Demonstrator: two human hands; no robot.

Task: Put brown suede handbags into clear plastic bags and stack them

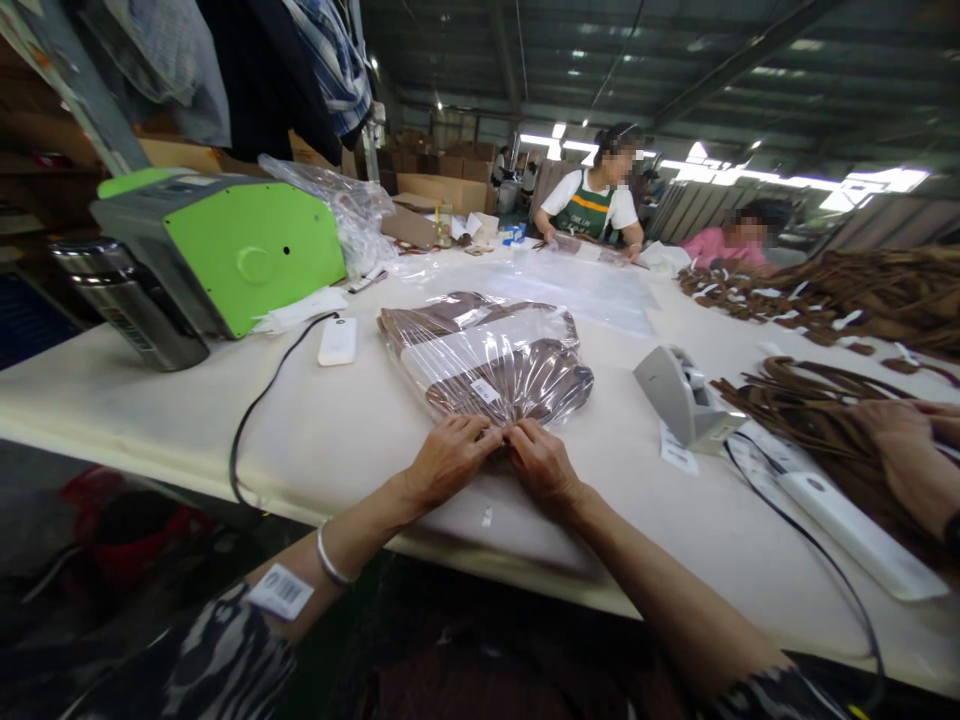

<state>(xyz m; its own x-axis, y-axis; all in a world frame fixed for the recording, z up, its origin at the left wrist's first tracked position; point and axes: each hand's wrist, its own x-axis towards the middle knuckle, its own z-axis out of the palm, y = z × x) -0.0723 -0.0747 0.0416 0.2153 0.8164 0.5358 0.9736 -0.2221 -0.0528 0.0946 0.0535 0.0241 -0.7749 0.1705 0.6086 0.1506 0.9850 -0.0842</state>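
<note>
Clear plastic bag [517, 375]: lies on the pale table [360, 430] directly before the person, folded brown goods inside, its near edge gathered into radiating creases.
Bag sticker [485, 390]: white, with small print too fine to read.
Left hand [454, 458]: fingers pinched closed on the bag's gathered edge.
Right hand [546, 468]: pinching the same gather, its fingertips just beside the left's.
Left forearm: a silver bangle [330, 555] near the wrist, a barcode label [281, 592] by the patterned sleeve.
Left of bag: a small white device [337, 342], then a green-sided machine [259, 260] with a steel flask [127, 305] in front.
Right of bag: a grey-white stand [679, 400], a white power strip [862, 535], and brown strips [795, 400] under a co-worker's hand [896, 430].
Far side: a co-worker in a green apron [585, 210] and another in pink [720, 245].
</note>
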